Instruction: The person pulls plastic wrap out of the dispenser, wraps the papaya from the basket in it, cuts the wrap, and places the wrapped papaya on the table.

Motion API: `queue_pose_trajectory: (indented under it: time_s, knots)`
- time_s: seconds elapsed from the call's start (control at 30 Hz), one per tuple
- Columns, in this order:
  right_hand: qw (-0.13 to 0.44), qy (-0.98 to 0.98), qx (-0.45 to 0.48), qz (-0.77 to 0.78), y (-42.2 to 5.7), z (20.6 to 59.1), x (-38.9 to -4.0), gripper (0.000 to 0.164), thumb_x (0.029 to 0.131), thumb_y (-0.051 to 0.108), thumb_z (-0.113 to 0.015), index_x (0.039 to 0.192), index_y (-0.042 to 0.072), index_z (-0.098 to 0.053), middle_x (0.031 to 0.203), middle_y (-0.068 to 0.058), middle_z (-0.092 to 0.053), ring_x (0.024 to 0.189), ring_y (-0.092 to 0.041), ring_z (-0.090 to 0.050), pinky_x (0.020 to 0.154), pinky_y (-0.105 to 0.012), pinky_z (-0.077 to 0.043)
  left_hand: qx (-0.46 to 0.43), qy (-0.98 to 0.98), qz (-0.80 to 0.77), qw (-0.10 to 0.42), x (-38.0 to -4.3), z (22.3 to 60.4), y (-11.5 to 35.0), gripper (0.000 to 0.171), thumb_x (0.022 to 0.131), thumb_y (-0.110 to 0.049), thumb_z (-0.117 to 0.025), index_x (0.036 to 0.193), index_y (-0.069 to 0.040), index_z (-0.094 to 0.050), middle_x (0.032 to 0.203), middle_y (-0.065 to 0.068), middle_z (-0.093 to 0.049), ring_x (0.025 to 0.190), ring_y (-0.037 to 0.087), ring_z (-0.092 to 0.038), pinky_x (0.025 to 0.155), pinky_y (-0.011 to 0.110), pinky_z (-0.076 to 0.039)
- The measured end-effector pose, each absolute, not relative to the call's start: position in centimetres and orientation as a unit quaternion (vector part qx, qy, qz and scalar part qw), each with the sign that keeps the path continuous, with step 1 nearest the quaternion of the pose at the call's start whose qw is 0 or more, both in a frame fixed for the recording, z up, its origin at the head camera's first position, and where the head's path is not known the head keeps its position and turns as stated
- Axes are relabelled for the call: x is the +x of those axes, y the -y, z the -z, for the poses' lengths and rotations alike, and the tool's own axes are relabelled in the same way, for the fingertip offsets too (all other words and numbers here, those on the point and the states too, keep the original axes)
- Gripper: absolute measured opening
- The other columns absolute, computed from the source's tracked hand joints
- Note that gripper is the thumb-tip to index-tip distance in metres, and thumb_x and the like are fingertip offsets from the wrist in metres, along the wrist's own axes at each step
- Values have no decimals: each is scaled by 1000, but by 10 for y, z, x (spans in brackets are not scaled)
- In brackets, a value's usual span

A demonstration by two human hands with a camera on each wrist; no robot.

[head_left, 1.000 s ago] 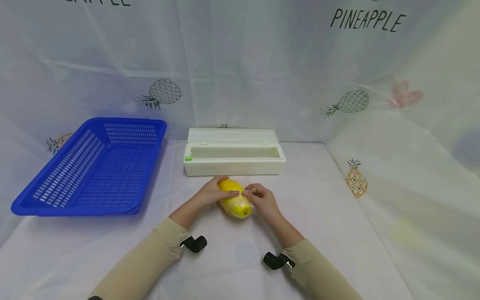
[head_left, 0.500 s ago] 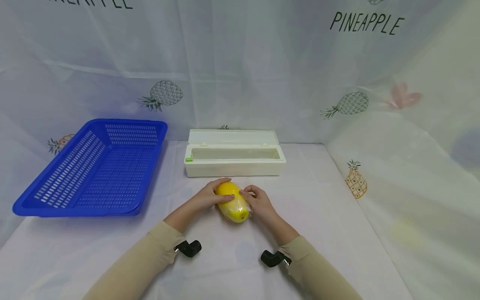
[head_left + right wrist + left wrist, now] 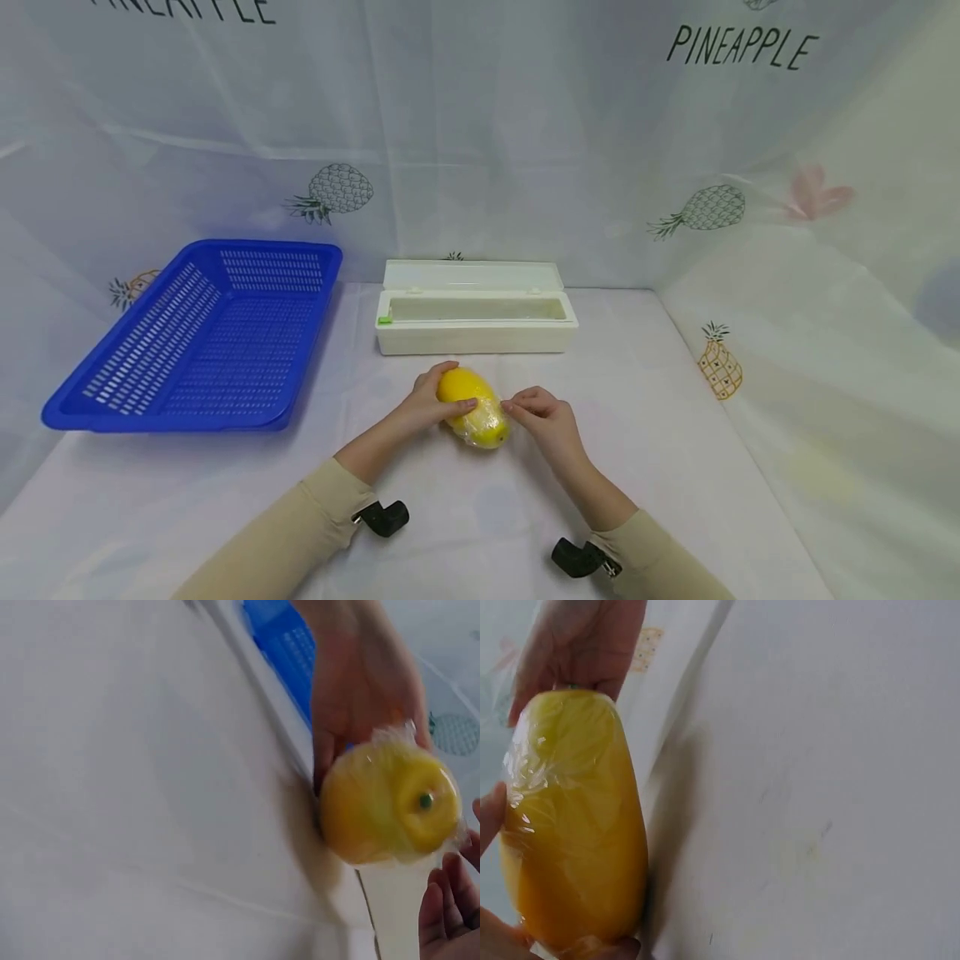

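A yellow oblong fruit (image 3: pixel 467 386), partly covered in shiny cling film (image 3: pixel 477 422), lies at the middle of the table. My left hand (image 3: pixel 425 406) grips it from the left, the thumb pressed on top. On its right side my right hand (image 3: pixel 550 421) has thumb and forefinger together, pinching the film's edge. The left wrist view shows the fruit (image 3: pixel 577 825) lengthwise with wrinkled film along one side. In the right wrist view, the fruit's end shows a green stem spot, and loose film (image 3: pixel 395 735) bunches by the left palm (image 3: pixel 365 697).
Behind the hands stands a long white box (image 3: pixel 476 337) with its lid raised and a green slider (image 3: pixel 385 320) at its left end. A blue plastic basket (image 3: pixel 225 419) sits at the left. Patterned cloth (image 3: pixel 510 167) hangs behind and at the right.
My right hand has drawn slightly right and down, away from the fruit's top. The fruit has turned a little in my left hand, which keeps its grip.
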State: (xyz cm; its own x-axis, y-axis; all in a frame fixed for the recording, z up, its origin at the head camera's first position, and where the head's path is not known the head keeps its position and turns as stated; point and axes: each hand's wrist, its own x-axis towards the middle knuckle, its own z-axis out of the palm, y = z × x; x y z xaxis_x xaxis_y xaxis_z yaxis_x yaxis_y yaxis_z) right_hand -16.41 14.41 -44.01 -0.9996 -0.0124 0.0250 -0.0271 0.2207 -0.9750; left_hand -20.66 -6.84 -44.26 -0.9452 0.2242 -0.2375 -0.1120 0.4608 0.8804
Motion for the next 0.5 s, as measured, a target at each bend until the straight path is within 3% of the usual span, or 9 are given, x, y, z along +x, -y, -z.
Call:
queue_pose_trajectory:
  time_s: [0.13, 0.37, 0.5]
  knots:
    - [8, 786, -12, -618, -140, 442, -155, 14, 86, 14, -75, 96, 4, -78, 94, -4, -66, 92, -19, -58, 73, -24, -51, 11, -842, -520, 143, -200, 439, 64, 82, 79, -33, -79, 146, -11, -36, 142, 25, -33, 122, 40, -41, 103, 59, -34]
    - [-14, 787, -41, -616, -128, 428, -143, 22, 89, 16, -73, 103, -1, -75, 99, -8, -67, 85, -18, -60, 66, -39, -58, -7, -850, -516, 111, -190, 435, 62, 84, 74, -31, -84, 141, -9, -39, 135, 24, -36, 118, 39, -44, 101, 56, -37]
    - [-24, 785, -47, -617, -128, 434, -144, 30, 90, 21, -72, 110, -1, -72, 108, -11, -67, 78, -19, -65, 64, -37, -59, -16, -851, -516, 101, -185, 435, 61, 88, 72, -31, -86, 143, -11, -38, 135, 25, -36, 116, 39, -45, 101, 57, -38]
